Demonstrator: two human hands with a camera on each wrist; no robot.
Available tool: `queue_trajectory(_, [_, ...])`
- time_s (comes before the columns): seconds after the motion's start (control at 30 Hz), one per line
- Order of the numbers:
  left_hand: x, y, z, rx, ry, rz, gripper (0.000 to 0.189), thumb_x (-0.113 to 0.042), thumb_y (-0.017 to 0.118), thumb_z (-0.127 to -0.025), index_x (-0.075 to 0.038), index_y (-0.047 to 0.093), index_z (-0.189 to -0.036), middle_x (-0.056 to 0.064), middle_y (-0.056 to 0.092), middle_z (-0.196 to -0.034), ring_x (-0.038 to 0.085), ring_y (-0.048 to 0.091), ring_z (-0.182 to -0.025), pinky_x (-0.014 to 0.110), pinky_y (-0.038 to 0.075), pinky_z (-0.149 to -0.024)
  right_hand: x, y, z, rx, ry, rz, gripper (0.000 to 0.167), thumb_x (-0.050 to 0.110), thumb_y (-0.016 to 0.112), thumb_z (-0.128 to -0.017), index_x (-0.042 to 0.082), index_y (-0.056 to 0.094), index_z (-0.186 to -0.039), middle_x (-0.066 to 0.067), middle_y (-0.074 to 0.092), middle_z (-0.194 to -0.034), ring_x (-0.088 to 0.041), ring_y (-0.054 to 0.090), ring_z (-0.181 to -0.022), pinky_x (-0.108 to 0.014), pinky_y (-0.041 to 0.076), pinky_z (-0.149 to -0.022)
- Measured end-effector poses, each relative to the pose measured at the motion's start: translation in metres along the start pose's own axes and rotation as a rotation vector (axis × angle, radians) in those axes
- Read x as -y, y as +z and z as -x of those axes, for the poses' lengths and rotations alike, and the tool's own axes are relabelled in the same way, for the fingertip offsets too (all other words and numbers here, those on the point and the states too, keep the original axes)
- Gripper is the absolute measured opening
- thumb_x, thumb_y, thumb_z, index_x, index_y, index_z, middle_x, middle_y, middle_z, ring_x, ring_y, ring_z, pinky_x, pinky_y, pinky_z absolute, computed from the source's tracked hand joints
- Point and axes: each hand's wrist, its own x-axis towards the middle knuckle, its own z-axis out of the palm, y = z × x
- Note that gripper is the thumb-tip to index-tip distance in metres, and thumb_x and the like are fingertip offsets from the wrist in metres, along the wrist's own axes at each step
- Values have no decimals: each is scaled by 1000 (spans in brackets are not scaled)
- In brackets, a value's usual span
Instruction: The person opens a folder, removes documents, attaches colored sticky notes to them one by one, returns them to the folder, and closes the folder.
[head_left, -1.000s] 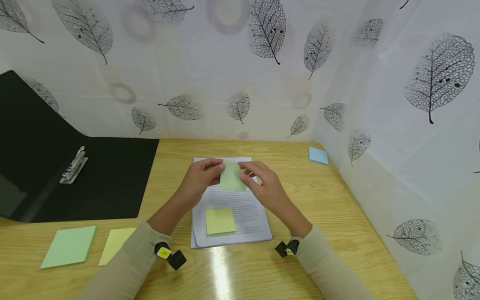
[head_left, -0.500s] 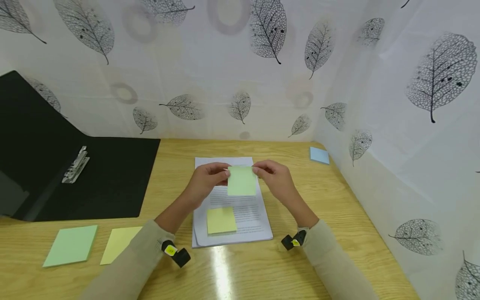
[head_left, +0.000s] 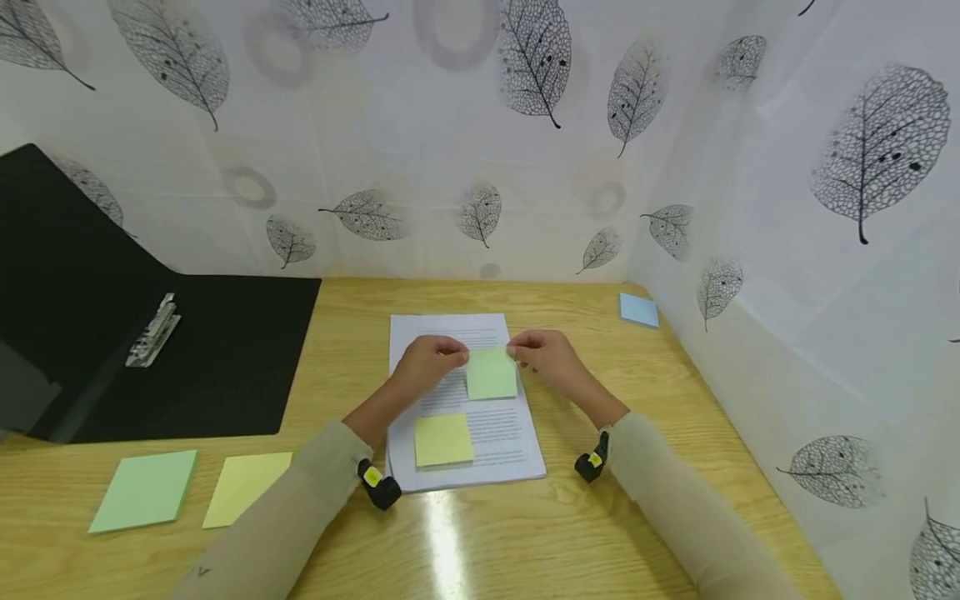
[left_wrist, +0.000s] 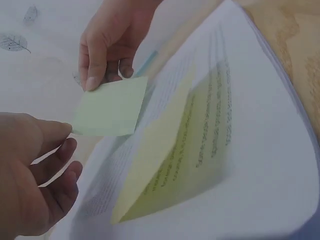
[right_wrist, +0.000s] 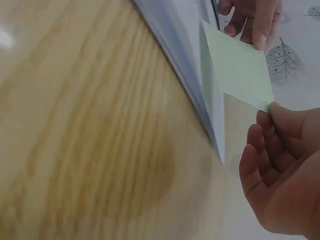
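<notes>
Between both hands a green sticky note is held by its two far corners, over the upper right part of a stack of printed sheets. My left hand pinches the left corner between thumb and finger. At the right corner, the right hand pinches it the same way. In the left wrist view the green note slants, its near edge close to the paper; whether it touches cannot be told. A yellow sticky note is on the lower left of the top sheet, one edge lifted in the left wrist view.
At the left an open black clip folder with a metal clip lies on the wooden table. Nearer are a green note pad and a yellow one, partly behind the left sleeve. A blue pad lies far right, by the curtain.
The right hand has taken hold of the green note's right corner. Both hands have moved the note rightward and down toward the printed sheets.
</notes>
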Motion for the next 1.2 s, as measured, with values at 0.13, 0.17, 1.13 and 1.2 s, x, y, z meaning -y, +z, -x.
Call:
queue_trajectory(0.13, [3, 4, -4, -3, -40, -181, 18, -34, 70, -95, -23, 78, -105, -6, 74, -106, 16, 65, -98, 40, 48, -86, -12, 3, -10, 14, 5, 71, 16, 22, 67, -98, 9, 75, -103, -8, 69, -98, -20, 53, -81, -28, 44, -69])
queue_trajectory(0.17, [4, 5, -4, -2, -48, -207, 17, -35, 70, -95, -23, 78, -104, -6, 74, -106, 16, 65, -99, 42, 47, -87, -14, 4, -12, 16, 7, 90, 16, 22, 68, -98, 9, 75, -104, -7, 70, -99, -18, 53, -82, -28, 44, -70])
queue_trajectory(1.13, [6, 20, -13, -36, -58, -417, 14, -29, 70, -95, -22, 76, -106, -6, 72, -102, 17, 63, -93, 45, 44, -87, -16, 17, -21, 21, -4, 423, 15, 25, 68, -97, 13, 72, -104, -3, 70, -102, -19, 61, -92, -38, 49, -85])
queue_trajectory(1.2, [5, 19, -14, -28, -64, -418, 15, -29, 70, -95, -22, 74, -107, -5, 71, -102, 17, 62, -93, 46, 42, -88, -16, 18, -23, 11, 3, 463, 18, 29, 69, -96, 13, 69, -105, -2, 69, -101, -19, 62, -92, -38, 49, -84])
